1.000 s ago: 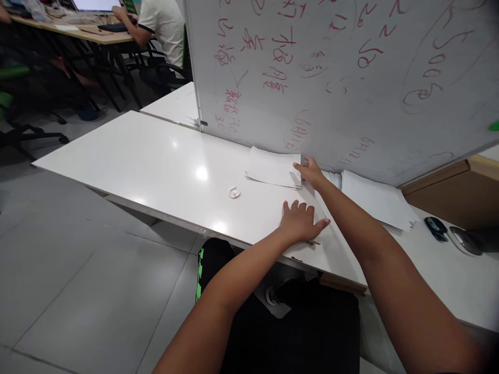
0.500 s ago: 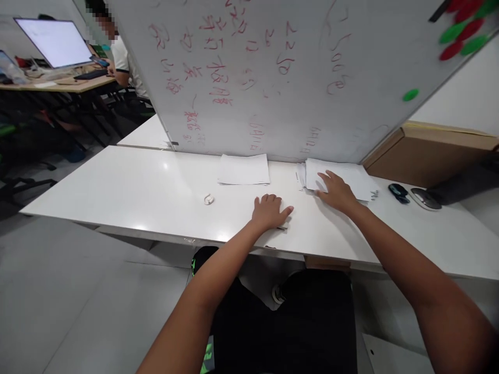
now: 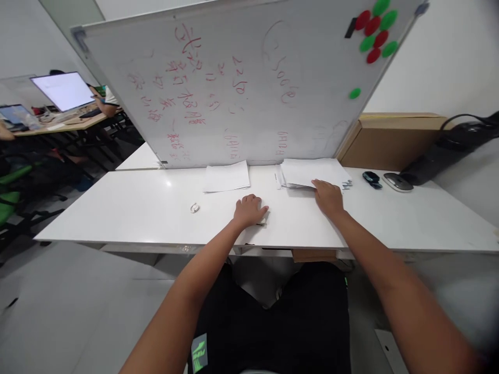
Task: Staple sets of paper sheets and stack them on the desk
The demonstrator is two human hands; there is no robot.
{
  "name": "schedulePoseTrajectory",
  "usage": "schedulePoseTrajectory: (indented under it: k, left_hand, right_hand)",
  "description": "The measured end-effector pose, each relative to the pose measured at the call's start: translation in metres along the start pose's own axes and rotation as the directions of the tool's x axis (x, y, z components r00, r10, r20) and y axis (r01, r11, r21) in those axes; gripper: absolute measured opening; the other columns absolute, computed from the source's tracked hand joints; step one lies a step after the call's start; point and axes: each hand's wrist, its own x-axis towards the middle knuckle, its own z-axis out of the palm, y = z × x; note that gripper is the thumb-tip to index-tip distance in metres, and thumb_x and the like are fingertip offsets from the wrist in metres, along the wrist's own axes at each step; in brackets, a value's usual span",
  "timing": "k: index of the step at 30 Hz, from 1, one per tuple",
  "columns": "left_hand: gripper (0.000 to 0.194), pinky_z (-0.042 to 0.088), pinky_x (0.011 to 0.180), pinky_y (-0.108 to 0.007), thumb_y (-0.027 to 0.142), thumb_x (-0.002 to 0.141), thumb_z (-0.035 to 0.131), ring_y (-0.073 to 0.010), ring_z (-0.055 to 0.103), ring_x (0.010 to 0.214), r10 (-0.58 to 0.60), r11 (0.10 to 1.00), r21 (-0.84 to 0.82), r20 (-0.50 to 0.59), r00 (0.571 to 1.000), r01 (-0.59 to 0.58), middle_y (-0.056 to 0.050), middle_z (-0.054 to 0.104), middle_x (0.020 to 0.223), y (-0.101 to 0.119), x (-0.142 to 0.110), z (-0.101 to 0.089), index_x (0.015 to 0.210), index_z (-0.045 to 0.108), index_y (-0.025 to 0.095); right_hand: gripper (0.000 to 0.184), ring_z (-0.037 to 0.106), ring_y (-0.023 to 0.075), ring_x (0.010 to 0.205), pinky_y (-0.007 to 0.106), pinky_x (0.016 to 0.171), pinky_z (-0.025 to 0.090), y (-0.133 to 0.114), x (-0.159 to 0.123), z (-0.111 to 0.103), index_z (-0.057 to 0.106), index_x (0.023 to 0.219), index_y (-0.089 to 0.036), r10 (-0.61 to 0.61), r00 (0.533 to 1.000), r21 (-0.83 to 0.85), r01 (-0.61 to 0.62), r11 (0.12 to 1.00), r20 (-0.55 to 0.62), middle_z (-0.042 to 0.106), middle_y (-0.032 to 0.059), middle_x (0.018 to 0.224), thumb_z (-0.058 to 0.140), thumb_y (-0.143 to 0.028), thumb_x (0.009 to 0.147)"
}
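My left hand (image 3: pixel 249 209) lies flat on the white table (image 3: pixel 136 218) near its front edge, fingers together, with a small dark-edged thing (image 3: pixel 262 222) peeking out under the thumb side. My right hand (image 3: pixel 329 197) is at the near edge of the right paper stack (image 3: pixel 312 170), fingers bent and thumb pinching the edge of the paper. A second, smaller paper stack (image 3: pixel 226 176) lies to the left, apart from both hands. A small white curled object (image 3: pixel 195 208) sits on the table left of my left hand.
A whiteboard (image 3: pixel 241 78) with red writing and coloured magnets (image 3: pixel 374 31) stands along the table's back edge. A cardboard box (image 3: pixel 393 140), a dark small device (image 3: pixel 372 179) and a grey mouse (image 3: pixel 397 182) are at the right. Another person sits at a monitor (image 3: pixel 62 91) far left.
My right hand left the left paper stack, crossed to the right stack and pulled back to its near edge. The view tilted up and right. My left hand stayed put.
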Motion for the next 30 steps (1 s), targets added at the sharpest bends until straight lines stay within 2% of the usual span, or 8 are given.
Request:
schedulePoseTrajectory:
  k: [8, 12, 16, 20, 24, 30]
  left_hand:
    - [0.054, 0.028, 0.104, -0.044, 0.058, 0.09, 0.03, -0.0281, 0.035, 0.129, -0.008, 1.0, -0.017, -0.002, 1.0, 0.008, -0.009, 0.041, 0.141, 0.0, 0.004, 0.003, 0.128, 0.046, 0.024]
    - [0.054, 0.028, 0.103, -0.044, 0.058, 0.089, 0.032, -0.0283, 0.035, 0.129, -0.012, 1.0, -0.02, -0.003, 1.0, 0.012, -0.009, 0.042, 0.141, -0.001, 0.005, 0.004, 0.128, 0.047, 0.024]
    - [0.055, 0.028, 0.103, -0.045, 0.059, 0.088, 0.034, -0.0285, 0.037, 0.127, -0.015, 0.999, -0.031, -0.02, 1.0, 0.014, -0.009, 0.043, 0.14, -0.001, 0.005, 0.004, 0.127, 0.049, 0.024]
    - [0.052, 0.029, 0.102, -0.045, 0.058, 0.088, 0.034, -0.0284, 0.038, 0.126, -0.013, 0.999, -0.049, -0.035, 0.999, 0.011, -0.009, 0.045, 0.137, 0.0, 0.004, 0.003, 0.125, 0.051, 0.024]
    - [0.052, 0.029, 0.102, -0.045, 0.057, 0.088, 0.034, -0.0282, 0.038, 0.126, -0.008, 0.998, -0.063, -0.048, 0.999, 0.005, -0.009, 0.046, 0.137, 0.0, 0.002, 0.002, 0.124, 0.051, 0.024]
    - [0.053, 0.029, 0.101, -0.046, 0.058, 0.088, 0.033, -0.0289, 0.038, 0.125, -0.014, 0.999, -0.053, -0.037, 0.999, 0.012, -0.01, 0.045, 0.136, 0.0, 0.002, 0.002, 0.124, 0.051, 0.023]
  right_hand:
    - [0.035, 0.056, 0.0232, 0.115, 0.039, 0.093, 0.04, 0.008, 0.001, 0.008, 0.064, 0.114, -0.016, 0.002, 0.998, 0.009, -0.002, 1.0, -0.063, 0.063, 0.0097, 0.123, 0.042, -0.016, 0.087]
    - [0.038, 0.054, 0.025, 0.119, 0.039, 0.095, 0.04, 0.005, 0.0, 0.009, 0.061, 0.119, -0.011, -0.044, 0.999, -0.027, 0.043, 0.999, -0.026, 0.061, 0.0141, 0.126, 0.04, -0.02, 0.089]
    - [0.04, 0.053, 0.0259, 0.119, 0.038, 0.095, 0.04, 0.002, 0.001, 0.007, 0.056, 0.123, -0.003, -0.108, 0.994, -0.078, 0.11, 0.991, 0.02, 0.058, 0.0193, 0.127, 0.038, -0.017, 0.09]
    - [0.037, 0.058, 0.0241, 0.108, 0.033, 0.085, 0.042, 0.006, 0.015, -0.001, 0.06, 0.119, -0.007, -0.157, 0.98, -0.121, 0.172, 0.978, 0.125, 0.064, 0.0168, 0.118, 0.037, -0.015, 0.09]
    - [0.031, 0.06, 0.0239, 0.091, 0.03, 0.072, 0.04, 0.006, 0.04, -0.018, 0.065, 0.106, -0.009, -0.121, 0.966, -0.187, 0.165, 0.968, 0.228, 0.069, 0.0165, 0.098, 0.041, -0.019, 0.089]
    - [0.033, 0.059, 0.0223, 0.084, 0.028, 0.064, 0.034, -0.01, 0.064, -0.04, 0.068, 0.092, -0.014, -0.074, 0.913, -0.18, 0.158, 0.971, 0.402, 0.069, 0.0136, 0.091, 0.041, -0.032, 0.091]
